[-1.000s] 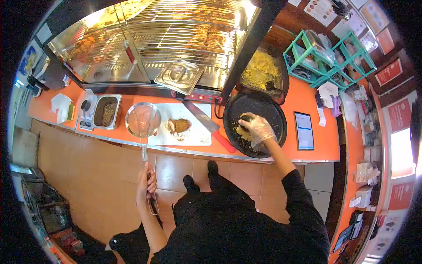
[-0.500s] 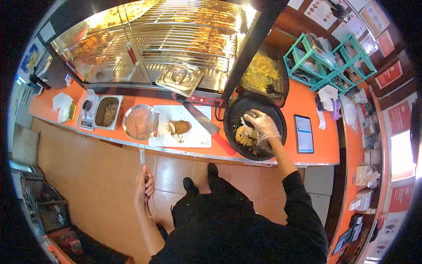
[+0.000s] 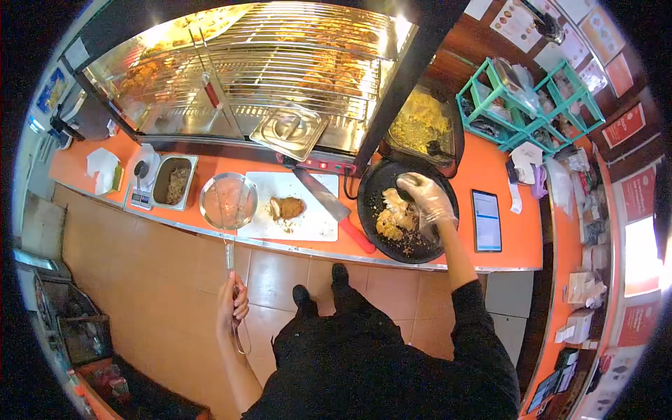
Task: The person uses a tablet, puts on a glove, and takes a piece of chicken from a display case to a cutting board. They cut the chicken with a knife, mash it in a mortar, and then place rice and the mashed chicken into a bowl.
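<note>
My left hand (image 3: 233, 306) is closed around the metal handle of a round mesh strainer (image 3: 227, 201). The strainer's bowl hangs over the counter edge and the left side of a white cutting board (image 3: 318, 227). My right hand (image 3: 428, 198), in a clear plastic glove, is over a black round pan (image 3: 427, 253), its fingers apart above the food. Pale and golden-brown food pieces (image 3: 395, 218) and crumbs lie in the pan below it. On the board sits a browned piece of food (image 3: 286, 208) with crumbs. A cleaver (image 3: 329, 201) with a red handle rests between board and pan.
A lit glass display cabinet (image 3: 294, 63) with food on racks stands behind, a metal lid (image 3: 288, 131) at its front. Left are a metal container (image 3: 174, 180) and a scale (image 3: 141, 198). Right are a yellow-food tray (image 3: 422, 119), a tablet (image 3: 486, 221) and teal baskets (image 3: 525, 105).
My right hand has shifted slightly up and opened away from the food, uncovering more of it. The strainer stays in my left hand. The whole view has shifted slightly.
</note>
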`<state>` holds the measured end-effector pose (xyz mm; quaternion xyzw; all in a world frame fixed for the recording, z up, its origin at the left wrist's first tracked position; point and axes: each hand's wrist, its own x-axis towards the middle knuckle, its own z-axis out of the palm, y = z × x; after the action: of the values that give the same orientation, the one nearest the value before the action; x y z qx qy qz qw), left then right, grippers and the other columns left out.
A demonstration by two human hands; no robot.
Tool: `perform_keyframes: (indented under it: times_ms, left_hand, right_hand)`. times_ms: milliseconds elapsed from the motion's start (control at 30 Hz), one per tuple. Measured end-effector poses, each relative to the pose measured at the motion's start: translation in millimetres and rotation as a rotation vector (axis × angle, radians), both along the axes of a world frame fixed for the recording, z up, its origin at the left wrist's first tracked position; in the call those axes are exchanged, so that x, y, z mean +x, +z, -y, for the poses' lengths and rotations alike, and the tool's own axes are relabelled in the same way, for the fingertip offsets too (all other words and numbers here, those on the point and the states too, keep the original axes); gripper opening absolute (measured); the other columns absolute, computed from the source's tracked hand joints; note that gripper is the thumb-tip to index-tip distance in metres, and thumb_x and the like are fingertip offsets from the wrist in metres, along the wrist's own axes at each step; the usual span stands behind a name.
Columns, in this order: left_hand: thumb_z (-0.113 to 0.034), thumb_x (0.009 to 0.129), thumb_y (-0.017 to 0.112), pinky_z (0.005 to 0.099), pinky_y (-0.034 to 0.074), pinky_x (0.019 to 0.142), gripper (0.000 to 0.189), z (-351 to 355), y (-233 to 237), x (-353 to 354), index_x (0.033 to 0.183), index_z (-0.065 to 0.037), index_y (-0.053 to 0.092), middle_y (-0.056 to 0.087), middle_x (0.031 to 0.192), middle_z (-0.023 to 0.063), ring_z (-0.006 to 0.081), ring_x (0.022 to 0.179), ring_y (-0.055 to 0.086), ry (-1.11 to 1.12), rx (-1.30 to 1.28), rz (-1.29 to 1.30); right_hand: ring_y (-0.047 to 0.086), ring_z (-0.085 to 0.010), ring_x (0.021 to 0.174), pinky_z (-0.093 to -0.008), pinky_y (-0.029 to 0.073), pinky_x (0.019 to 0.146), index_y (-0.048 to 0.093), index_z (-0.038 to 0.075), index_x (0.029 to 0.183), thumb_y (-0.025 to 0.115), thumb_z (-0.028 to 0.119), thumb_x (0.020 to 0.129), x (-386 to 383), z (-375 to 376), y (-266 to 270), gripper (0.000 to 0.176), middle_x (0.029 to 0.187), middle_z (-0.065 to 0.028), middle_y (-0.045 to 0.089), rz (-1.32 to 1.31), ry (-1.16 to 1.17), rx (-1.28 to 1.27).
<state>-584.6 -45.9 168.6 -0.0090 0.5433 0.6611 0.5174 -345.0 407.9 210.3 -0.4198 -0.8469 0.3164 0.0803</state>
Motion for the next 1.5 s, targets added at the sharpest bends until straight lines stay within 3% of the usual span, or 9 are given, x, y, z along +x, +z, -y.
perform_keyframes:
  times_ms: [100, 167, 267, 567, 833, 867, 1033, 1100, 1500]
  left_hand:
    - [-0.047, 0.102, 0.040, 0.0207, 0.020, 0.028, 0.040, -2.2, 0.9, -3.7, 0.083, -0.013, 0.044, 0.029, 0.051, -0.0048, 0.0044, 0.032, 0.022, 0.000, -0.052, -0.029]
    - [-0.047, 0.102, 0.040, 0.0208, 0.020, 0.028, 0.040, -5.5, -0.3, -1.5, 0.083, -0.013, 0.044, 0.029, 0.051, -0.0048, 0.0044, 0.032, 0.022, 0.041, -0.026, -0.040]
    - [-0.047, 0.102, 0.040, 0.0207, 0.020, 0.028, 0.040, -8.2, 0.4, 0.3, 0.083, -0.013, 0.044, 0.029, 0.051, -0.0048, 0.0041, 0.033, 0.022, 0.044, -0.082, -0.023]
    - [-0.047, 0.102, 0.040, 0.0200, 0.021, 0.027, 0.039, -7.0, -5.0, -1.9, 0.083, -0.013, 0.045, 0.029, 0.050, -0.0050, 0.0036, 0.032, 0.022, 0.024, 0.003, -0.028]
    - [-0.048, 0.102, 0.038, 0.0208, 0.020, 0.026, 0.041, 25.6, 2.4, 3.4, 0.082, -0.013, 0.045, 0.028, 0.047, -0.0045, 0.0050, 0.029, 0.021, -0.052, -0.036, -0.060]
    - [-0.048, 0.102, 0.038, 0.0217, 0.020, 0.026, 0.041, 34.7, 1.8, 1.9, 0.082, -0.012, 0.045, 0.028, 0.047, -0.0038, 0.0056, 0.029, 0.022, -0.110, -0.038, -0.051]
    - [-0.047, 0.101, 0.042, 0.0238, 0.021, 0.025, 0.043, 32.6, 20.2, 6.4, 0.079, -0.011, 0.047, 0.031, 0.045, -0.0024, 0.0068, 0.028, 0.024, -0.287, -0.068, -0.006]
    - [-0.047, 0.101, 0.045, 0.0237, 0.021, 0.026, 0.043, 22.9, 15.8, 11.5, 0.078, -0.010, 0.047, 0.032, 0.045, -0.0017, 0.0072, 0.029, 0.024, -0.406, -0.018, 0.030]
    - [-0.053, 0.101, 0.039, 0.0252, 0.030, 0.028, 0.049, -215.1, 6.2, 123.0, 0.082, -0.009, 0.049, 0.033, 0.047, -0.0028, 0.0091, 0.029, 0.031, -0.954, 0.174, 0.175]
  right_hand:
    - [0.070, -0.0282, 0.091, -0.0373, 0.053, 0.080, 0.061, 0.007, 0.126, 0.065, 0.044, 0.085, 2.4, 54.6, 49.3, 0.055, 0.103, -0.0164, 0.071, -0.153, -0.370, -0.398]
    - [0.070, -0.0323, 0.078, -0.0390, 0.055, 0.073, 0.062, 0.010, 0.124, 0.067, 0.047, 0.082, 12.7, 77.3, 32.6, 0.056, 0.095, -0.0161, 0.071, -0.159, -0.264, 0.058]
    - [0.068, -0.0365, 0.089, -0.0426, 0.053, 0.080, 0.064, 0.015, 0.119, 0.068, 0.053, 0.078, 13.9, 104.2, -35.0, 0.055, 0.098, -0.0211, 0.069, 0.157, -0.301, 0.032]
    - [0.063, -0.0259, 0.110, -0.0345, 0.046, 0.094, 0.058, 0.007, 0.130, 0.066, 0.057, 0.081, 48.6, 33.5, -32.7, 0.070, 0.122, -0.0186, 0.064, -0.249, -0.436, -0.391]
    - [0.068, -0.0272, 0.097, -0.0376, 0.052, 0.082, 0.059, 0.014, 0.131, 0.073, 0.059, 0.074, 75.6, -36.4, -45.1, 0.074, 0.105, -0.0214, 0.069, 0.176, -0.442, -0.251]
    - [0.057, -0.0133, 0.047, -0.0298, 0.045, 0.046, 0.055, 0.008, 0.135, 0.073, 0.051, 0.079, 77.8, -29.9, -42.8, 0.073, 0.067, -0.0083, 0.065, 0.069, -0.371, -0.191]
    - [0.059, -0.0142, 0.055, -0.0307, 0.048, 0.052, 0.057, 0.015, 0.134, 0.074, 0.050, 0.078, 96.6, -33.2, -64.9, 0.069, 0.085, -0.0113, 0.069, 0.074, -0.288, -0.065]
    - [0.060, -0.0339, 0.115, -0.0413, 0.047, 0.097, 0.058, 0.018, 0.132, 0.067, 0.065, 0.075, 99.7, -25.6, -61.9, 0.075, 0.125, -0.0182, 0.062, 0.117, -0.267, -0.170]
    - [0.066, -0.0319, 0.097, -0.0409, 0.050, 0.086, 0.069, 0.006, 0.106, 0.060, 0.039, 0.092, 155.3, 10.9, -53.3, 0.037, 0.103, -0.0144, 0.070, -0.128, -0.538, 0.379]
